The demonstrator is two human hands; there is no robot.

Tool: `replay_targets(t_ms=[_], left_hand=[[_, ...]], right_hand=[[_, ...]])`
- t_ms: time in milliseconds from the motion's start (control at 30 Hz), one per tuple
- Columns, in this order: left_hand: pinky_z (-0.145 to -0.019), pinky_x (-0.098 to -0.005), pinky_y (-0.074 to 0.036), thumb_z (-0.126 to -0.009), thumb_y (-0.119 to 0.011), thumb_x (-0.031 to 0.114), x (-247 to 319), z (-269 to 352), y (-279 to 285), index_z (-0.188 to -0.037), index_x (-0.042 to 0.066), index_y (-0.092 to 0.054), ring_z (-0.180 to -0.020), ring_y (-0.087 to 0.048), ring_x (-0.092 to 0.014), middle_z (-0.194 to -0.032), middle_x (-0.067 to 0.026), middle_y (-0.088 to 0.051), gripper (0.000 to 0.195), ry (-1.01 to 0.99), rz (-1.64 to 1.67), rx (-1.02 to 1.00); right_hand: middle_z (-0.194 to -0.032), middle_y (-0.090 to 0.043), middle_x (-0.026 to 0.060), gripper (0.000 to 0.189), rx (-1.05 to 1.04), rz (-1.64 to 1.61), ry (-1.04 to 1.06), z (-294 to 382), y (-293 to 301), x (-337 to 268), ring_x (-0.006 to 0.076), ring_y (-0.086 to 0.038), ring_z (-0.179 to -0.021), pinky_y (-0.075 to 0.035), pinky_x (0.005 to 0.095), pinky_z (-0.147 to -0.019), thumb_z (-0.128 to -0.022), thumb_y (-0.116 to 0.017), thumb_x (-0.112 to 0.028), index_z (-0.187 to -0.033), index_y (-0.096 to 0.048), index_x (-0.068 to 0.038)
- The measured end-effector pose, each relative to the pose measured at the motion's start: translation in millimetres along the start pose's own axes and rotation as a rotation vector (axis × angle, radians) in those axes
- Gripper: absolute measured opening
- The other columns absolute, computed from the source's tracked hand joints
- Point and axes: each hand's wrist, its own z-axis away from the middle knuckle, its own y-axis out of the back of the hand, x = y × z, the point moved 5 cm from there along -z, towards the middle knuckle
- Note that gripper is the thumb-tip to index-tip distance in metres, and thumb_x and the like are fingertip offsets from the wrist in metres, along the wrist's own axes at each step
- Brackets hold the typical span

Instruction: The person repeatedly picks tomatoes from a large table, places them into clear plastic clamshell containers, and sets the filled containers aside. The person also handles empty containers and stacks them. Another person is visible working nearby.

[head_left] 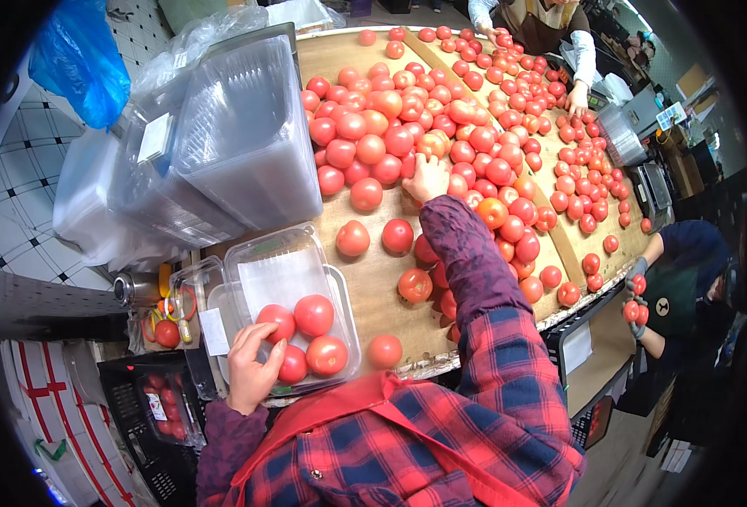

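My left hand rests at the clear plastic clamshell box, its fingers and thumb around a red tomato. Three more tomatoes sit beside it in the box, over a white liner sheet. The box's lid stands open on the left and carries a white label. Out over the large tomato pile, my right hand has its fingertips against a yellowish-red tomato. How far those fingers close around it is hidden by the hand.
Nested clear plastic containers stand tall left of the pile. A wooden divider strip crosses the table. Another person's hand touches tomatoes at the far side; gloved hands hold tomatoes at right. A black crate holds packed tomatoes at lower left.
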Motion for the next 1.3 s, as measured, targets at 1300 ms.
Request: replay_targets(t_ms=[1300], left_hand=[[-0.078,-0.0290,-0.052,-0.090,-0.065,0.000,-51,84,72,-0.105,-0.003,-0.067,-0.085,-0.067,-0.018,-0.093,-0.0108,-0.070,0.016,0.213,0.077,0.359]], right_hand=[[-0.128,-0.058,0.0117,0.074,-0.640,-1.326,-0.106,118,34,-77,0.0206,-0.059,-0.115,-0.049,0.0325,-0.098,-0.080,-0.078,-0.014,-0.144,-0.042,-0.003]])
